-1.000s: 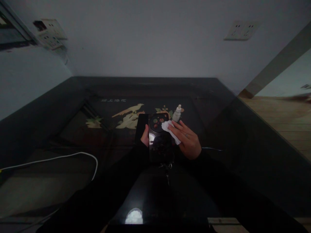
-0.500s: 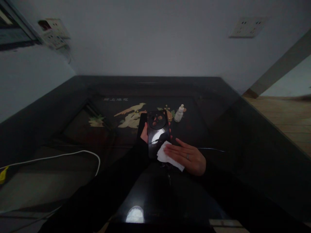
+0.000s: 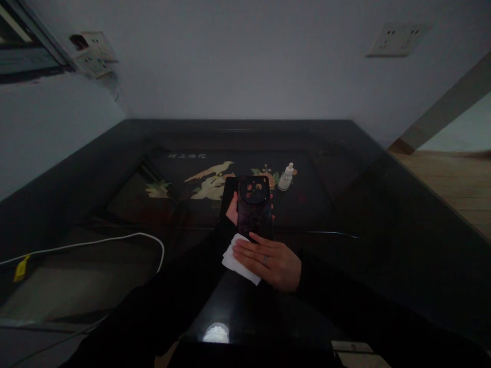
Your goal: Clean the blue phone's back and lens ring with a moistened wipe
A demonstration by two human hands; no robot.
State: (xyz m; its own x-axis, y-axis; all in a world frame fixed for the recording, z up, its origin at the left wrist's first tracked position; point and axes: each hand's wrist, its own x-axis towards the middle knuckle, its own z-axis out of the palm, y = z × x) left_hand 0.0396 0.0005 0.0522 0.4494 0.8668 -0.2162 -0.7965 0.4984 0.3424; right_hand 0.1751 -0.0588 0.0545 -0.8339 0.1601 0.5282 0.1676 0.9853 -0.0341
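Observation:
My left hand [image 3: 231,208] grips a black phone [image 3: 253,208] from behind, its back with the round camera ring facing me. My right hand [image 3: 270,259] lies with fingers flat and pressed together on a folded white wipe [image 3: 238,259] at the phone's lower end. Both arms wear dark sleeves. A small clear dropper bottle [image 3: 286,177] stands on the table beyond the phone, to its right.
The dark lacquered table [image 3: 345,204] has a bird-and-flower inlay [image 3: 209,179]. A white cable [image 3: 115,240] loops on the left, with a yellow tag [image 3: 21,261]. Wall sockets [image 3: 397,38] hang behind. Wooden floor [image 3: 452,184] shows right.
My right hand slid the wipe from the camera ring down the phone's back to its lower end, shifting left. The left hand kept hold of the phone.

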